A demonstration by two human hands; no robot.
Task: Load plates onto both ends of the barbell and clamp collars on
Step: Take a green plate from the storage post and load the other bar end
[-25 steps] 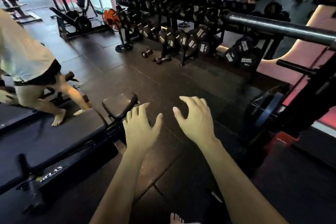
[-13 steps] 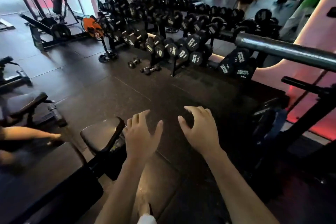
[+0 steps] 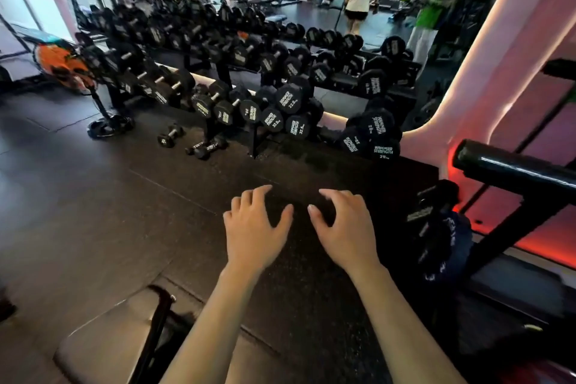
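Both hands are out in front over the dark rubber floor (image 3: 93,212), palms down, and neither holds anything: the left hand (image 3: 252,227) has its fingers loosely bent and spread, and the right hand (image 3: 346,227) matches it, thumb toward the other. The bare end of the barbell (image 3: 511,170) juts in from the right, with no plate or collar on the part that shows. Below it, stored plates (image 3: 436,237) lean on the black frame (image 3: 514,237), just right of the right hand. The step in hand looks like fetching the first plate. To do it well, turn toward the stack, take one plate with both hands on opposite edges, and keep it close to the body. Then line its hole up square with the bar end before sliding it on. The dumbbell rack (image 3: 280,97) ahead plays no part.
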